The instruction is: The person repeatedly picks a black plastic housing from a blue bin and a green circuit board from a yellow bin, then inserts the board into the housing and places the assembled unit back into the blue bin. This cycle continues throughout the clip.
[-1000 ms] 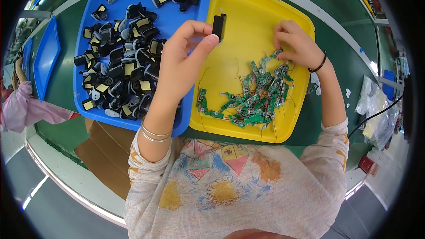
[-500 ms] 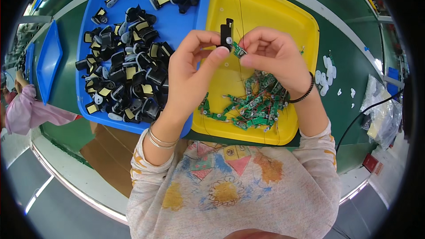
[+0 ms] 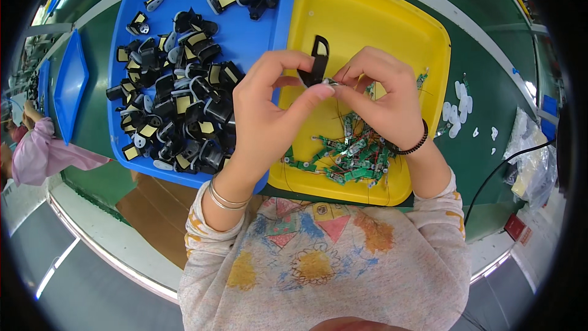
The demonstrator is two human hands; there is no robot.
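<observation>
A: Green bench, factory-type room, white edge strip nr the person. What's biggest on it?

B: Blue tray on the left, w/ a heap of black shells, many w/ yellow labels. Right beside it, touching along one side, a yellow tray. Its far half is bare; the nr half holds a tangle of green boards w/ thin wires. Another blue tray lies further left, apart. A few white pads sit on the bench just right of the yellow tray. Clear bag and a black cable at far right.

A: And the hands?

B: Both raised over the yellow tray, fingertips nearly meeting. Left hand pinches a black shell btwn thumb and fingers, shell upright, loop end up. Right hand is pinched on a small part at the shell's lower end; too small to tell if it's a board or a wire end.

A: Step?

B: Looks like fitting the small part into the shell, mid-assembly. Judging by the pose, next move needs a steady left grip while the right lines the part up w/ the opening and presses it home, w/o snagging wires.

A: Anyone else?

B: A pink sleeve at far left, another person.
</observation>
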